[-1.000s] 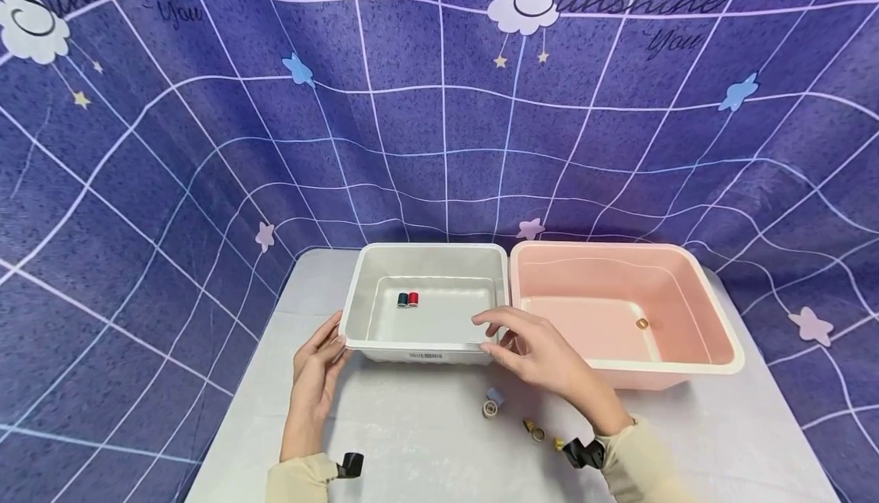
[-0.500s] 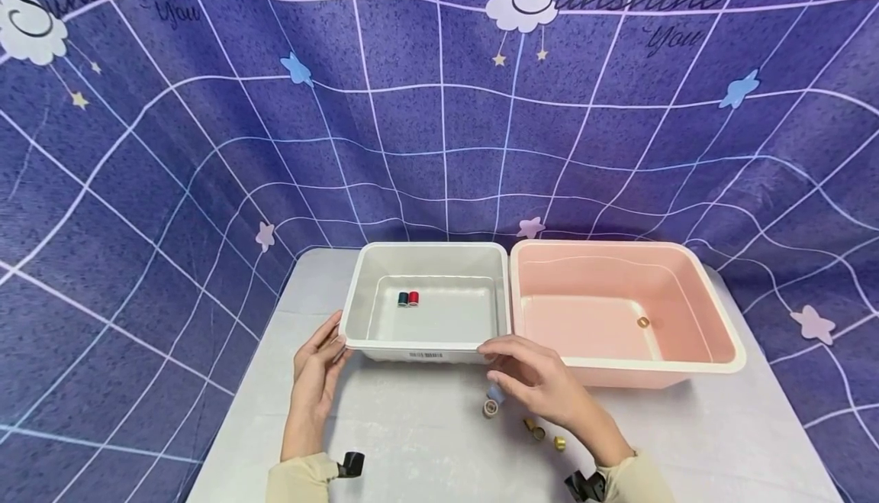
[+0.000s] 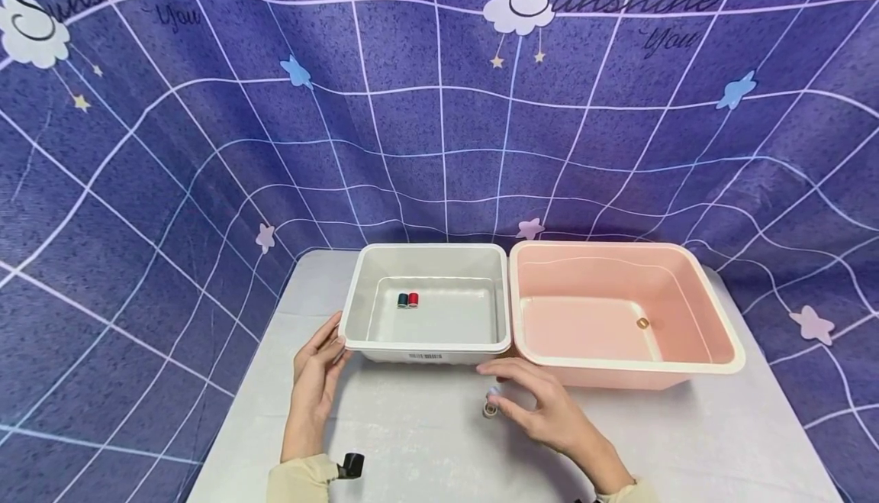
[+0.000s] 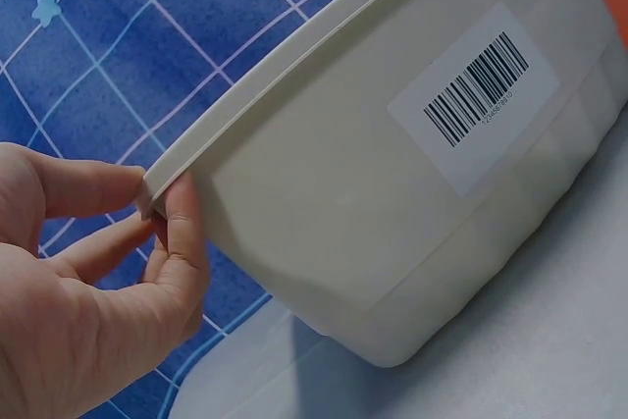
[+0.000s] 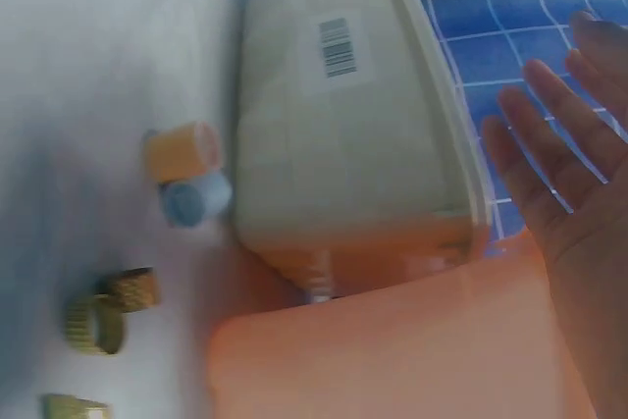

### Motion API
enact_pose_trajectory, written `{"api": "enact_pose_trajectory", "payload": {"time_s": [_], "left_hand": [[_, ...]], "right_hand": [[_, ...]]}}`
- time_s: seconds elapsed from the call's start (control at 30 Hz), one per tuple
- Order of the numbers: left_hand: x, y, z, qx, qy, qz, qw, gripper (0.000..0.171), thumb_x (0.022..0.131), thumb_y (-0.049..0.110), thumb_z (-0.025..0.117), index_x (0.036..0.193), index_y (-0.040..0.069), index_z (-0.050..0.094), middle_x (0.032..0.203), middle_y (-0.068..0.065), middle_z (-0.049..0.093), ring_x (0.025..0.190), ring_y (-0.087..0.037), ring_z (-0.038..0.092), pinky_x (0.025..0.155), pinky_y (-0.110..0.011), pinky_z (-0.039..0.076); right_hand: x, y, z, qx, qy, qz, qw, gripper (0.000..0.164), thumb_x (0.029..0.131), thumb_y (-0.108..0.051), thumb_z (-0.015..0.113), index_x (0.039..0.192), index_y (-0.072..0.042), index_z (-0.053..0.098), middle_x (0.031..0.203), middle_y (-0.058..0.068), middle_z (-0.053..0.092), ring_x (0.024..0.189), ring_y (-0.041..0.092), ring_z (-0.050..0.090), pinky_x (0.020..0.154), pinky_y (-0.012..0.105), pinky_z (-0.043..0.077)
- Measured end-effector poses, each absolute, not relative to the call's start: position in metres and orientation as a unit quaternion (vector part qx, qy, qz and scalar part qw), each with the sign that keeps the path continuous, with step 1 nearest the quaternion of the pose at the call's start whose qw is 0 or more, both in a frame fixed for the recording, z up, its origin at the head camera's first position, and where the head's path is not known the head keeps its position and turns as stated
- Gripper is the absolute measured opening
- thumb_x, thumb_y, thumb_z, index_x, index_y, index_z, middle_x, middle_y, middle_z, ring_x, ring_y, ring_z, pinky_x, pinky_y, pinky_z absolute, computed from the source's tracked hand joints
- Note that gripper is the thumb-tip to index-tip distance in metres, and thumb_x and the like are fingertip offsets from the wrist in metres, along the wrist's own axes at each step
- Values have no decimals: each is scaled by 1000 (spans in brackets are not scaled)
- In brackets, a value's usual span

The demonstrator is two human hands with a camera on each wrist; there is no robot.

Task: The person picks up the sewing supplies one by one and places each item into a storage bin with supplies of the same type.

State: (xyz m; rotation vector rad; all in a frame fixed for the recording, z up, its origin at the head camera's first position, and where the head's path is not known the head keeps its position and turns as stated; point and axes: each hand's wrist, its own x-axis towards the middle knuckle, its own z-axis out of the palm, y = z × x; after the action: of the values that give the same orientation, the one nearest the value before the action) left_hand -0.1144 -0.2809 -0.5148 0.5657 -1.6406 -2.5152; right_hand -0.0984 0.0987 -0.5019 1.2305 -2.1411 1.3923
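My left hand (image 3: 318, 373) grips the near left corner of a pale grey bin (image 4: 324, 193), with fingers and thumb on its rim. Inside that bin stand a dark teal thread spool (image 3: 402, 301) and a red thread spool (image 3: 413, 300), side by side. My right hand (image 3: 542, 404) hovers above the table, fingers loosely bent and nothing held. Just by its thumb are a beige thread spool (image 3: 490, 410) and a light blue thread spool (image 5: 196, 198), touching each other. Several gold knurled rings (image 5: 95, 325) lie on the table, hidden beneath the right hand in the head view.
A pink bin (image 3: 687, 368) stands against the grey bin's right side, with a gold ring (image 3: 642, 323) on its floor. Both sit on a white-covered table (image 3: 412, 442). A purple gridded curtain (image 3: 439, 106) hangs close behind and along the sides.
My right hand has drawn back from the grey bin's near right corner, toward me and down over the spools. The left hand keeps its place on the rim.
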Motion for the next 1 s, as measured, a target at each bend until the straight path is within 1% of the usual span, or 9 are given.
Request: {"api": "enact_pose_trajectory", "payload": {"time_s": [0.1, 0.3, 0.43, 0.63, 0.7, 0.8, 0.9, 0.93, 1.0], "left_hand": [[-114, -281, -515, 185, -534, -824, 43, 56, 104, -6, 50, 159, 4, 41, 139, 2, 65, 128, -10, 63, 94, -20, 58], [-114, -281, -514, 183, -531, -826, 45, 56, 104, -6, 50, 159, 3, 41, 136, 3, 66, 128, -10, 63, 94, -20, 58], [-113, -281, -515, 181, -528, -828, 43, 57, 104, -6, 50, 159, 4, 40, 136, 3, 66, 129, -10, 63, 95, -20, 58], [-114, -282, -515, 182, -528, -829, 42, 57, 104, -5, 51, 159, 4, 40, 137, 3, 65, 129, -10, 62, 95, -20, 57], [-114, -282, -515, 182, -528, -828, 42, 57, 104, -5, 51, 159, 4, 40, 138, 3, 64, 129, -10, 62, 95, -20, 57], [-114, -282, -515, 182, -527, -829, 42, 57, 104, -5, 52, 159, 4, 40, 136, 4, 65, 127, -10, 63, 93, -20, 58], [-114, -282, -515, 183, -525, -830, 42, 58, 104, -5, 53, 159, 4, 40, 133, 6, 67, 124, -8, 65, 92, -19, 58], [-114, -282, -516, 182, -526, -830, 42, 58, 104, -5, 53, 159, 3, 40, 133, 6, 67, 122, -8, 65, 91, -19, 58], [-114, -282, -516, 182, -528, -829, 42, 58, 103, -5, 53, 159, 4, 41, 133, 6, 68, 120, -8, 66, 90, -19, 58]], "right_hand": [[-97, 100, -510, 409, -764, 479, 140, 49, 86, -2, 82, 132, -13, 68, 127, 1, 73, 118, 18, 69, 104, 16, 50], [-94, 105, -526, 381, -788, 469, 116, 54, 83, 0, 84, 133, -16, 68, 128, -1, 73, 119, 17, 69, 107, 15, 47], [-94, 108, -538, 366, -805, 456, 102, 55, 83, -1, 85, 134, -14, 68, 131, -3, 72, 122, 18, 68, 109, 15, 47], [-97, 111, -558, 370, -813, 436, 113, 55, 81, 0, 85, 133, -11, 68, 131, 2, 72, 120, 23, 69, 111, 15, 45], [-98, 112, -563, 367, -819, 427, 111, 54, 82, -3, 86, 133, -9, 68, 131, 2, 72, 120, 24, 70, 111, 16, 46], [-99, 113, -568, 353, -835, 411, 99, 54, 83, -9, 87, 134, -11, 68, 130, 1, 73, 120, 23, 70, 107, 27, 53], [-101, 114, -573, 340, -851, 391, 88, 56, 83, -14, 87, 135, -13, 67, 130, -2, 73, 119, 21, 70, 101, 38, 58], [-101, 115, -574, 339, -853, 387, 87, 56, 83, -14, 87, 136, -13, 67, 129, -1, 74, 118, 21, 71, 99, 41, 58], [-102, 116, -578, 337, -857, 381, 83, 56, 83, -13, 86, 135, -13, 67, 128, -1, 74, 117, 21, 71, 98, 42, 59]]}}
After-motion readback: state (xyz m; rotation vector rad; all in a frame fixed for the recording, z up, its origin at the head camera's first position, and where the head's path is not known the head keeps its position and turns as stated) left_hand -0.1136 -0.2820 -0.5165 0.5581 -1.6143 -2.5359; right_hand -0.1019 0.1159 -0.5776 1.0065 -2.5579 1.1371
